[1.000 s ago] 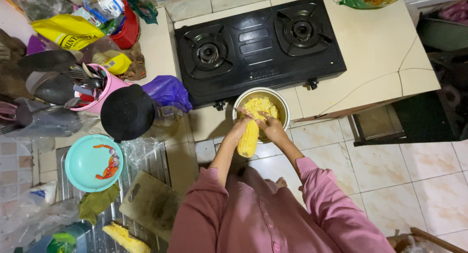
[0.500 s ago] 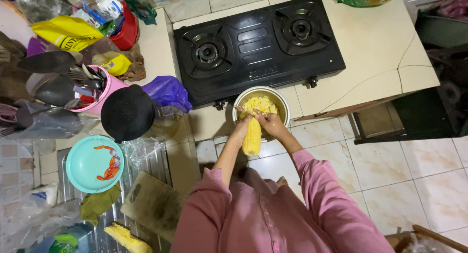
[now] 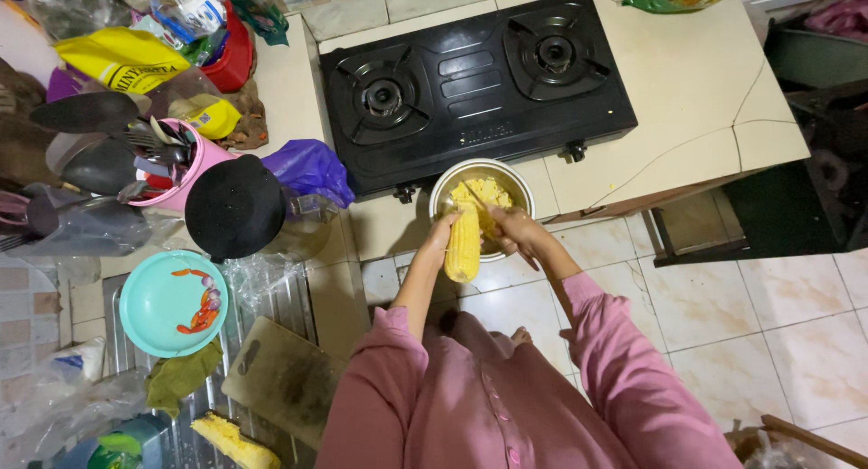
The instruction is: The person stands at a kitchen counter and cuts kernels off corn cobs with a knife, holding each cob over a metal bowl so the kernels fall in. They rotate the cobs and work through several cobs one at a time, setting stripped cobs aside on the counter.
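Yellow corn cob (image 3: pixel 463 241) stands gripped in the left hand (image 3: pixel 440 236) over the rim of a metal bowl (image 3: pixel 523 187) of kernels on the tabletop (image 3: pixel 696 89); the right hand (image 3: pixel 512 229) closes on a thin knife (image 3: pixel 474 198) against the cob

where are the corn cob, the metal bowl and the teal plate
corn cob (image 3: pixel 463 243), head view, middle of its kernel side
metal bowl (image 3: pixel 524 190), head view, right rim
teal plate (image 3: pixel 149 306), head view, bare inner surface

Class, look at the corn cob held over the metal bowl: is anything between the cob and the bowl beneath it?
Nothing visible. The left hand holds the corn cob directly over the metal bowl, with the right hand beside it.
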